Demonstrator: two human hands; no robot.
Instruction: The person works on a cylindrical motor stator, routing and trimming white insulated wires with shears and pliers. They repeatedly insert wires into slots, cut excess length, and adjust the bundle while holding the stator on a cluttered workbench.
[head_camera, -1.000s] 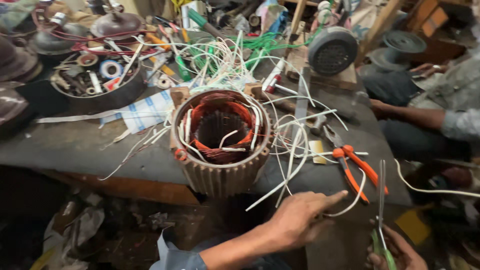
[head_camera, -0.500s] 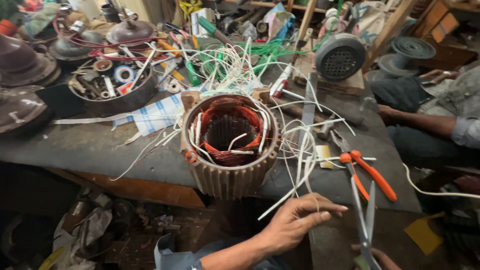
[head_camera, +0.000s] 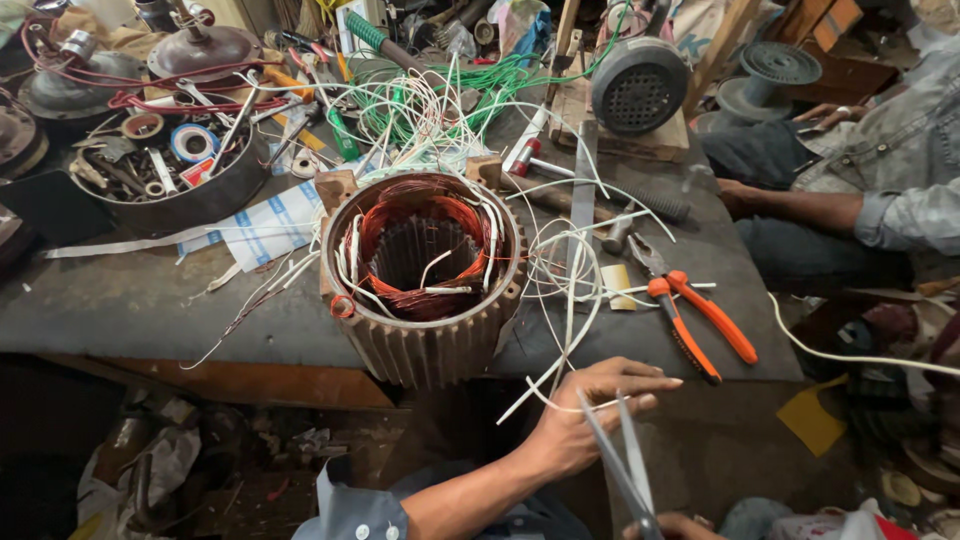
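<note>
My left hand (head_camera: 585, 418) pinches a thin white wire sleeve (head_camera: 560, 345) that runs up to the tangle of white leads beside a ribbed motor stator (head_camera: 425, 275). The stator stands at the bench's front edge and has copper windings inside. At the bottom edge my right hand (head_camera: 678, 526) is mostly out of frame and holds steel scissors (head_camera: 618, 460). The blades are slightly parted, and their tips reach the left fingers and the sleeve.
Orange-handled pliers (head_camera: 690, 320) lie on the bench right of the stator. A round pan of small tools and tape rolls (head_camera: 170, 170) sits back left, and a grey motor housing (head_camera: 640, 85) back right. Another person's arm (head_camera: 830, 205) rests at the right. Scrap litters the floor below.
The scissors have moved left from beside my left hand, so their tips now meet the sleeve at my fingers. My left hand keeps its hold on the sleeve.
</note>
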